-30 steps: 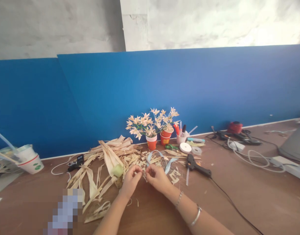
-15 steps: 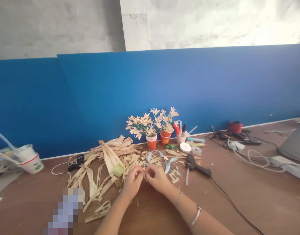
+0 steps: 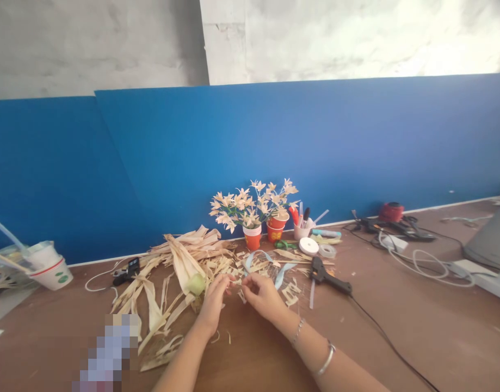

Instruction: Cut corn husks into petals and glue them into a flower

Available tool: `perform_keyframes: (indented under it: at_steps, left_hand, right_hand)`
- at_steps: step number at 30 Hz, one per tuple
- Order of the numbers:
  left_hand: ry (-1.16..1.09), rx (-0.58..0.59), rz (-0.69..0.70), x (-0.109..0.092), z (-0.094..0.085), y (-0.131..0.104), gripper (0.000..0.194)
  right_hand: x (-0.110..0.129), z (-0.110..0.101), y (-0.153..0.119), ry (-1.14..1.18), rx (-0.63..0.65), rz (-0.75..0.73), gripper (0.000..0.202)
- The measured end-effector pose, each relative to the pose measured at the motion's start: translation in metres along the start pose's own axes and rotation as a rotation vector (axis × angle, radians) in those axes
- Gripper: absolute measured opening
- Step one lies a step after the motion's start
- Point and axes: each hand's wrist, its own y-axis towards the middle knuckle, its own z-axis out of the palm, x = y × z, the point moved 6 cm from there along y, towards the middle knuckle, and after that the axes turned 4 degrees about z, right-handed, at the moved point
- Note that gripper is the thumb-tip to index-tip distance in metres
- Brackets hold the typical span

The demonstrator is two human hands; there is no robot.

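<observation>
Both hands are close together over the brown table, beside a heap of dried husk strips [image 3: 186, 264]. My left hand [image 3: 215, 299] has its fingers curled inward; what they hold, if anything, is too small to name. My right hand [image 3: 263, 294], with bracelets on the wrist, is pinched on something small that I cannot make out. Pale blue ribbon [image 3: 283, 275] curls just beyond the right hand. A green roll [image 3: 196, 284] lies by the left hand. Pale husk-like flowers [image 3: 241, 201] stand in a red paper cup [image 3: 252, 238] behind the hands.
A black glue gun [image 3: 329, 276] with a trailing cord lies to the right, near a white spool [image 3: 309, 246]. Cables and a red object [image 3: 391, 212] are farther right. A white cup [image 3: 54, 272] stands at left; a blue partition [image 3: 274, 136] rises behind.
My left hand has shifted slightly left and turned, widening the gap between the hands. My right hand has barely moved.
</observation>
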Motion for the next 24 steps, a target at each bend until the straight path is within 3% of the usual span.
perform_keyframes:
  at_steps: [7, 24]
  left_hand:
    - [-0.209, -0.038, -0.011, -0.002, 0.0, 0.004, 0.025]
    - [-0.269, -0.129, -0.042, -0.011, -0.002, 0.001, 0.022]
  right_hand:
    - [-0.001, -0.002, 0.001, 0.021, -0.021, 0.023, 0.007]
    - [0.008, -0.008, 0.0, -0.053, -0.057, 0.011, 0.009]
